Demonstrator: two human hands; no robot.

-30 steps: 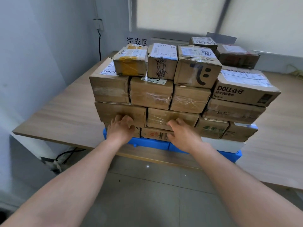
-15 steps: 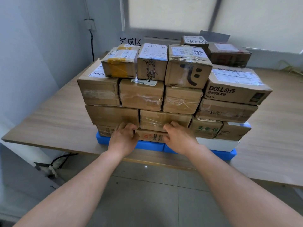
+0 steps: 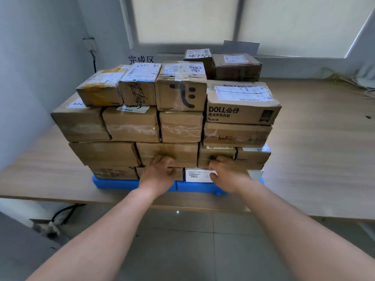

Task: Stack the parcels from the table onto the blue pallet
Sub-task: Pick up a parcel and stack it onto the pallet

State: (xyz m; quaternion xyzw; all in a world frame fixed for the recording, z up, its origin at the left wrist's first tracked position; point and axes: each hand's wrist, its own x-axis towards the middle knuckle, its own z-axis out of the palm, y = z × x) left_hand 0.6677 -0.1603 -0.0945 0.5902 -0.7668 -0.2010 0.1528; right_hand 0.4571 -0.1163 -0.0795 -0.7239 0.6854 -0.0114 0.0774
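Several brown cardboard parcels are stacked in rows on the blue pallet (image 3: 121, 184), which lies on the wooden table (image 3: 316, 159). A box with a drawn smiley (image 3: 182, 92) and a "DOLL" box (image 3: 241, 110) sit in the upper rows. My left hand (image 3: 160, 173) presses against the front of a middle parcel (image 3: 168, 153) low in the stack, with its fingers bent against the cardboard. My right hand (image 3: 225, 171) presses on a green-printed parcel (image 3: 215, 157), its thumb over a white parcel (image 3: 197, 175) on the pallet. Neither hand grips anything.
Two more parcels (image 3: 235, 65) stand at the back of the stack near the window. Bare wooden tabletop spreads right of the pallet. A wall sign (image 3: 141, 59) hangs behind. Cables (image 3: 65, 211) run under the table's left end, above the tiled floor.
Both hands have slid to the right along the lower rows, from the left-middle parcels to the middle and right ones. The view has come closer to the stack.
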